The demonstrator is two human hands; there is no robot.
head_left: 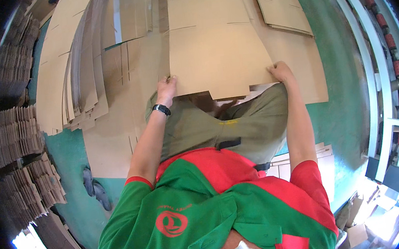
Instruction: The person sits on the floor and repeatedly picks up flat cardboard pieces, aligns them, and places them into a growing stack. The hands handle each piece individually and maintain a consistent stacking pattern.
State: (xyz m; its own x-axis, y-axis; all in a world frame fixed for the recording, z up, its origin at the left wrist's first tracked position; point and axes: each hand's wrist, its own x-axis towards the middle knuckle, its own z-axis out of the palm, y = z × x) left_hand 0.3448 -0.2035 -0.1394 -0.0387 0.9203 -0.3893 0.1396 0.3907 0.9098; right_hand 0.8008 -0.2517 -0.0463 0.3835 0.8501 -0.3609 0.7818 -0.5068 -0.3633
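The left hand (167, 87) was clamped on the left edge of a cardboard sheet (214, 52), the right hand (281, 71) on its right; its near end was by olive trousers (186, 136). The green-and-red shirt (136, 220) bore a round red emblem (172, 223) below small lettering (174, 207).

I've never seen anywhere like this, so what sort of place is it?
Probably a cardboard packaging workshop: a large slotted cardboard sheet is being held, cardboard stacks stand at left, and red rollers run along the right.
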